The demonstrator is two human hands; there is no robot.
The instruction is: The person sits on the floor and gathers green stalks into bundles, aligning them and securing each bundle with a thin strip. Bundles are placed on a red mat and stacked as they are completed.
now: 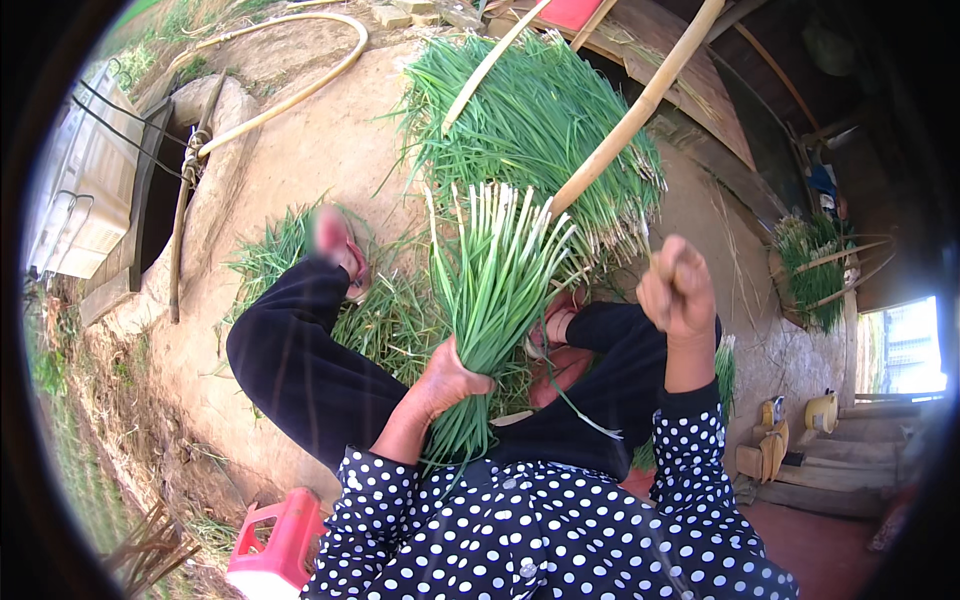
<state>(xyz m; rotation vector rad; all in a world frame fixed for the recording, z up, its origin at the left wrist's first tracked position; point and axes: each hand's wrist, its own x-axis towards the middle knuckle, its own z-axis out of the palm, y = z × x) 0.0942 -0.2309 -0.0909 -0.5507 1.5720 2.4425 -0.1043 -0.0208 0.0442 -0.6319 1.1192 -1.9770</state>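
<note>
My left hand is closed around a thick bundle of long green chive-like stalks, their pale ends pointing up and away from me and the leafy ends over my lap. To the right, my right hand is raised above my knee with fingers curled. A thin pale stalk shows by its fingertips; whether it is held is unclear. Beyond the bundle lies a large pile of the same greens. Loose leaves and trimmings lie on the ground between my feet.
Bamboo poles slant over the pile. A pink plastic stool stands at lower left. More greens sit in a holder at right, near wooden boards. A pale hose curves over the ground; a white crate-like container is far left.
</note>
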